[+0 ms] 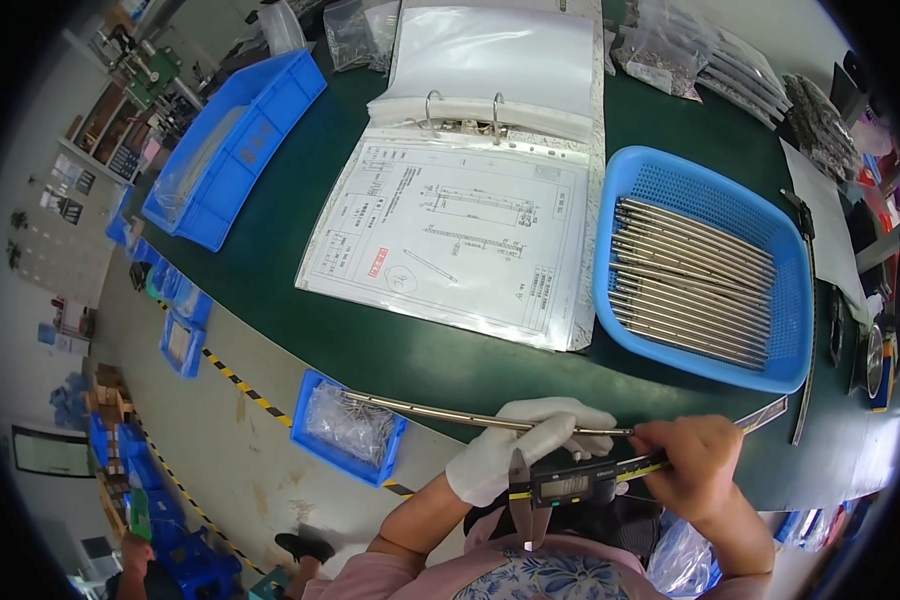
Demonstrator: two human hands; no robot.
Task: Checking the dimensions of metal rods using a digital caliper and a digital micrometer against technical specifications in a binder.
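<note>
We are holding a long metal rod in our white-gloved left hand. It is lying under the bent fingers, which are gripping it. Its right end is sitting by our bare right hand, whose fingers are squeezing the caliper's bar.

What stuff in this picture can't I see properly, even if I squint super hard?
In the head view:
Reading on the caliper: too small and blurred to trust.
Right end of the held rod: the right hand seems to cover it.
Skin of the left hand: a white glove hides it.
Beneath the top rods: those rods block it.
Co-worker: mostly cut off, lower left.
</note>
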